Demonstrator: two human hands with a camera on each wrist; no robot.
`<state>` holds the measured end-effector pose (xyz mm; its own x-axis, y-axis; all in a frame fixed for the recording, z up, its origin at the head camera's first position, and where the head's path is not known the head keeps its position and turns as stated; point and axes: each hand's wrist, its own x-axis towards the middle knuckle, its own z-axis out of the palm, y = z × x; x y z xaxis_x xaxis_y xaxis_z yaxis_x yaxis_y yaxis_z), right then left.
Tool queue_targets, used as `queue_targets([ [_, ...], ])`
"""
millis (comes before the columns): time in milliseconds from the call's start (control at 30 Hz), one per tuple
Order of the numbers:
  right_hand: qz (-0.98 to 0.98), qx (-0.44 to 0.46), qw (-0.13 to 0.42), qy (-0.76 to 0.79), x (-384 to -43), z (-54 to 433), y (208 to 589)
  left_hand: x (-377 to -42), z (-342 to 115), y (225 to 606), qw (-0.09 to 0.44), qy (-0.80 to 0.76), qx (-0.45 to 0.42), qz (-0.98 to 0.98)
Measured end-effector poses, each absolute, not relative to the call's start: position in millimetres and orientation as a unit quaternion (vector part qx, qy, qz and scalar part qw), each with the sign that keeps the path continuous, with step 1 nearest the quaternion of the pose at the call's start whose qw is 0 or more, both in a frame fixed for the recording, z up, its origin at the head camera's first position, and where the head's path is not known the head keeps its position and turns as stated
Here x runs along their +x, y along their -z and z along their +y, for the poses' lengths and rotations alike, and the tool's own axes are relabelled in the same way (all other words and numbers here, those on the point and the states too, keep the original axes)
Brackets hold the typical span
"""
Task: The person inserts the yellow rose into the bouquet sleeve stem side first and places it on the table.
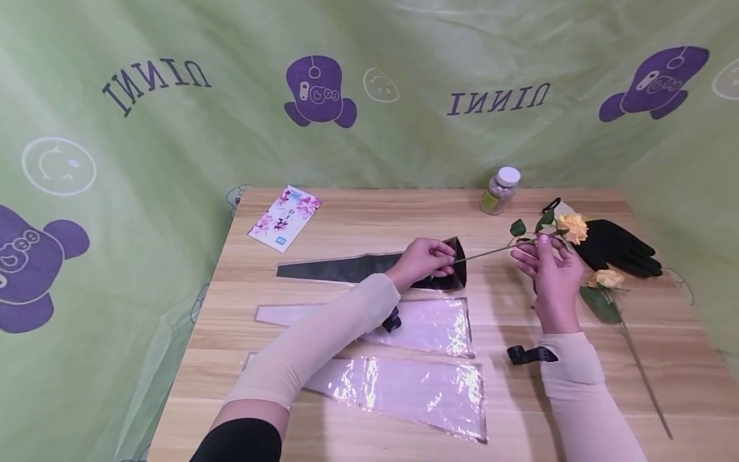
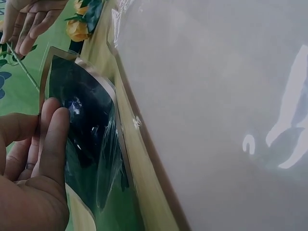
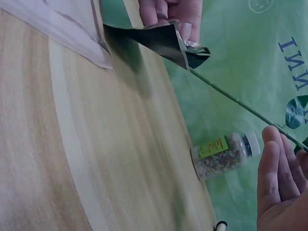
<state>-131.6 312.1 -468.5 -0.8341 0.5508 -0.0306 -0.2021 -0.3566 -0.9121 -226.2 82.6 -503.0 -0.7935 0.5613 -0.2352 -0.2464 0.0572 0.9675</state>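
Note:
My left hand (image 1: pixel 424 260) pinches the edge of a black flower sleeve (image 1: pixel 340 268) near its wide end, and the mouth gapes in the left wrist view. My right hand (image 1: pixel 554 276) holds an artificial orange rose (image 1: pixel 573 228) by its upper stem, just below the bloom. Its green stem (image 3: pixel 231 98) slants down to the left, with the lower end at the sleeve's mouth, hidden there by the sleeve and my left fingers. A second artificial rose (image 1: pixel 607 278) lies on the table, right of my right hand.
Two pale, shiny flower sleeves (image 1: pixel 430 324) lie nearer me, below the black one. A white-capped bottle (image 1: pixel 500 192) stands at the back, with a black glove (image 1: pixel 620 247) to its right. A floral-printed packet (image 1: pixel 285 218) lies at the back left. Green printed cloth (image 1: pixel 404 147) hangs behind.

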Motion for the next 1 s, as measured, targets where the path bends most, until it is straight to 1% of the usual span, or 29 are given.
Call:
queue_targets([
  [300,-0.542,-0.173,0.242,-0.786,-130.6,315.5,469.6,-227.9,83.9,503.8,0.296,-0.682,0.124,0.657],
  [567,-0.549,-0.173,0.215,-0.789,-131.4,308.6,476.9,-228.5,83.5,500.0,0.302,-0.685,0.132,0.65],
  [767,-0.582,-0.167,0.181,-0.775,-130.3,301.5,482.4,-228.2,82.7,496.3,0.303,-0.689,0.134,0.645],
  [1000,-0.558,-0.136,0.208,-0.792,-130.5,303.3,485.1,-227.1,84.4,494.6,0.307,-0.695,0.129,0.637],
])
